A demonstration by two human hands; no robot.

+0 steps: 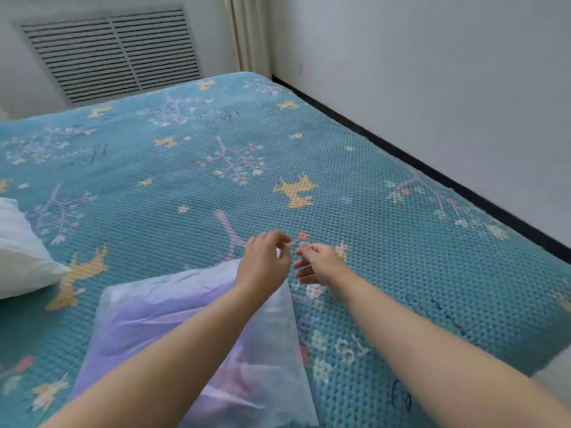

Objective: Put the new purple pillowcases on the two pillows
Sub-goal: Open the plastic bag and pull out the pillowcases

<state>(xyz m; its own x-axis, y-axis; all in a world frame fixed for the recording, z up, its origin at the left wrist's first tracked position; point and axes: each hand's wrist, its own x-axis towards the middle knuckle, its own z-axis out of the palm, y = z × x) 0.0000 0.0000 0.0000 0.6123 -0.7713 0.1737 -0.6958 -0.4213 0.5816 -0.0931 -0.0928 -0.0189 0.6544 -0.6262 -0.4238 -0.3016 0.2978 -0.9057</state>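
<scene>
My left hand (262, 261) pinches the plastic bag's (278, 350) far corner; my right hand (318, 264) hangs loosely curled, holding nothing. I should grip both film layers there and peel them apart gently.

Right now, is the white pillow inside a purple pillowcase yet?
Not yet. The white pillow lies bare at the bed's left edge; the purple pillowcase lies apart from it, under the left hand.

One white pillow (21, 251) lies at the bed's (386, 242) left edge. One clear bag (185, 329) holds purple fabric. Two hands show: left hand (262, 261), right hand (321, 264).
</scene>
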